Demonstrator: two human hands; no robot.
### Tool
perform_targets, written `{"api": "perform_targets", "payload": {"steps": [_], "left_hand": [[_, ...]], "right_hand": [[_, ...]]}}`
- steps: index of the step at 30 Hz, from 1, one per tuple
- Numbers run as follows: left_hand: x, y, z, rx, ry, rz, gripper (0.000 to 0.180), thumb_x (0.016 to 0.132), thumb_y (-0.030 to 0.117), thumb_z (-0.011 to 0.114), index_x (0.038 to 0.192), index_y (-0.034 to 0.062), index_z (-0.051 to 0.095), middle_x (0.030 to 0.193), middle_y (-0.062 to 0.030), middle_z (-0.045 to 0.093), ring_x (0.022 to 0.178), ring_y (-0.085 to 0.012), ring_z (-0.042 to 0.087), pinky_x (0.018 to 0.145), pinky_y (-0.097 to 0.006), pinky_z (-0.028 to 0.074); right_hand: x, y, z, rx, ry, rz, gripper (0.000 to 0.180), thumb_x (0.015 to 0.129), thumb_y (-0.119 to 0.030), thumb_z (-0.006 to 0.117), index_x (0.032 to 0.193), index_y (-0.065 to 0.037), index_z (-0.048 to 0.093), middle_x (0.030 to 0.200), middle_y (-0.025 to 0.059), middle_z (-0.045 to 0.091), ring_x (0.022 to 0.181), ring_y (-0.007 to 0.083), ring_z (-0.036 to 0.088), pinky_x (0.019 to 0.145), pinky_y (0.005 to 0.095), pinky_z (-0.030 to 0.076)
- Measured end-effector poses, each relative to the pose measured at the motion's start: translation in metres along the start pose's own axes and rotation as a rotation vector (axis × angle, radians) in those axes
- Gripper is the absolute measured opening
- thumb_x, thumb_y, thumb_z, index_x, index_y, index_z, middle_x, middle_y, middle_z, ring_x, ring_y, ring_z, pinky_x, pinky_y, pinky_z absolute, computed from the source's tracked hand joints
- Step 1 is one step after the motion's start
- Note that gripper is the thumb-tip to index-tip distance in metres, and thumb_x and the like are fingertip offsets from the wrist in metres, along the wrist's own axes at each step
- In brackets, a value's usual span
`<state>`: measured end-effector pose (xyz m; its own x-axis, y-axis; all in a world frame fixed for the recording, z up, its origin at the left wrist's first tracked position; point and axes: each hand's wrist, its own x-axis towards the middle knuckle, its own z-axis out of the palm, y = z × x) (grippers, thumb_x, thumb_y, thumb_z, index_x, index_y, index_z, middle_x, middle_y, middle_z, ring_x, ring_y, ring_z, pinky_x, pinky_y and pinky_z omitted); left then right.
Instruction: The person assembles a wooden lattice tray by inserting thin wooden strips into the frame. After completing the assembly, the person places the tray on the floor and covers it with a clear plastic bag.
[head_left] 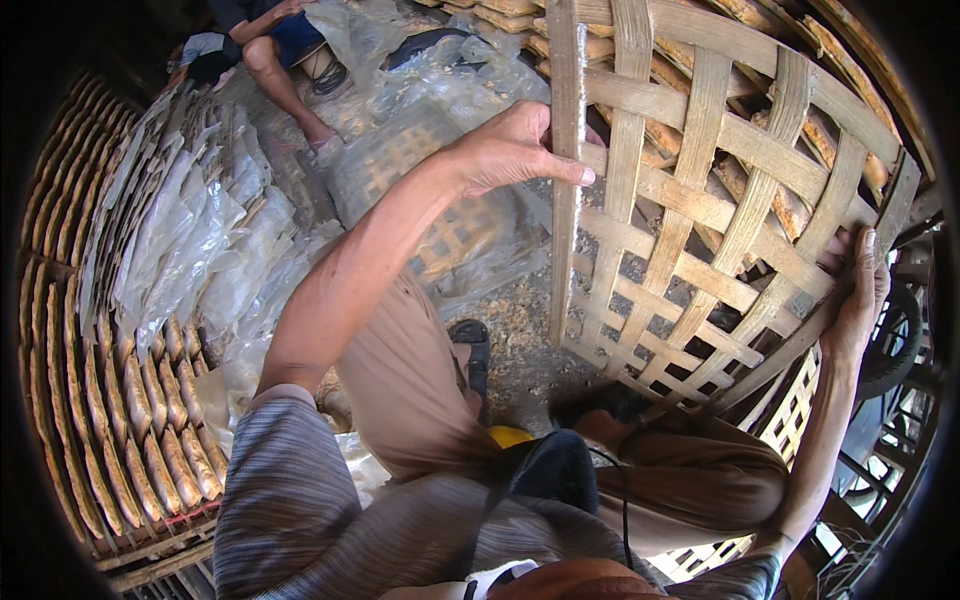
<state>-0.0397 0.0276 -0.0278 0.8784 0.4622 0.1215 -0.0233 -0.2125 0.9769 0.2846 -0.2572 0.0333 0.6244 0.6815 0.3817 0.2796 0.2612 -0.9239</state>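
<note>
Fingers [560, 170] of both hands clamp the opposite edges of a large flat tray of woven bamboo strips [700, 220], held tilted up in front of the person

Left hand [510, 150] wraps its fingers round the tray's left frame slat, thumb across the front; right hand [855, 290] grips the right rim, fingers curled behind it. Below the tray, the person's feet in dark sandals [472, 345] stand on littered ground [520, 330]. To the left, rows of thin tan slabs [150, 440] stand on edge in a rack beside clear plastic sheets [190, 240]. A round woven basket under plastic [400, 160] lies just beyond the left forearm. Another person's legs [280, 70] show at the top, and a dark wheel [895, 345] sits at far right
</note>
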Motion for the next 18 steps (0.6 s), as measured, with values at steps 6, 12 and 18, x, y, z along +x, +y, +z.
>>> {"api": "perform_targets", "payload": {"steps": [6, 12, 18], "left_hand": [[-0.006, 0.007, 0.002, 0.118, 0.007, -0.042, 0.041, 0.081, 0.013, 0.089, 0.115, 0.0009, 0.069, 0.107, -0.0124, 0.074, 0.102, -0.0212, 0.069, 0.098, -0.038, 0.052], [-0.002, -0.001, 0.005, -0.163, 0.007, -0.049, 0.044, 0.082, 0.013, 0.088, 0.119, -0.0018, 0.069, 0.109, -0.0145, 0.074, 0.103, -0.0226, 0.072, 0.096, -0.039, 0.057], [-0.001, 0.003, 0.007, -0.184, 0.019, 0.027, 0.033, 0.09, 0.021, 0.082, 0.112, -0.0007, 0.07, 0.103, -0.0145, 0.074, 0.092, -0.0223, 0.076, 0.086, -0.037, 0.062]], "right_hand": [[0.001, -0.003, 0.006, 0.009, 0.053, 0.034, 0.029, 0.103, -0.033, 0.068, 0.104, -0.005, 0.074, 0.089, 0.0044, 0.075, 0.073, 0.0093, 0.069, 0.071, 0.0241, 0.053], [0.006, 0.0, -0.002, 0.065, 0.067, 0.024, 0.03, 0.104, -0.033, 0.067, 0.11, -0.004, 0.073, 0.092, 0.0042, 0.075, 0.075, 0.01, 0.069, 0.073, 0.025, 0.054], [0.012, 0.004, -0.01, 0.067, 0.097, 0.046, 0.034, 0.105, -0.034, 0.064, 0.118, -0.003, 0.069, 0.097, 0.004, 0.073, 0.083, 0.011, 0.068, 0.076, 0.0262, 0.053]]}}
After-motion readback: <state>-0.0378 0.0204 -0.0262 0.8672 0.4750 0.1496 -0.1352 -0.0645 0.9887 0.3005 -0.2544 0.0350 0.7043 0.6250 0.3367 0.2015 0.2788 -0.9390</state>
